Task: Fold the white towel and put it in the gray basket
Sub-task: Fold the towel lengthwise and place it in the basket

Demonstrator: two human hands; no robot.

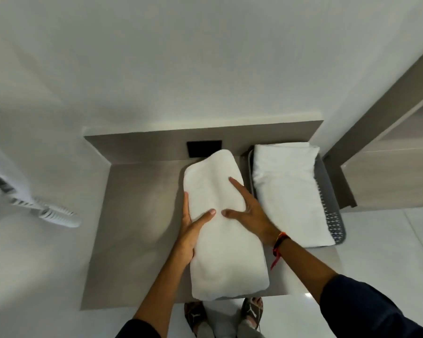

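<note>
A white towel, folded into a long thick bundle, lies lengthwise on the gray-brown tabletop. My left hand cups its left edge, thumb on top and fingers against the side. My right hand lies flat on the towel's upper right part with fingers spread. The gray basket stands just right of the towel, and another folded white towel fills most of it.
A raised back panel with a black square socket runs behind the table. White walls rise behind and to the left, where a coiled white cord hangs. A wooden cabinet stands to the right. My sandalled feet show below the table's front edge.
</note>
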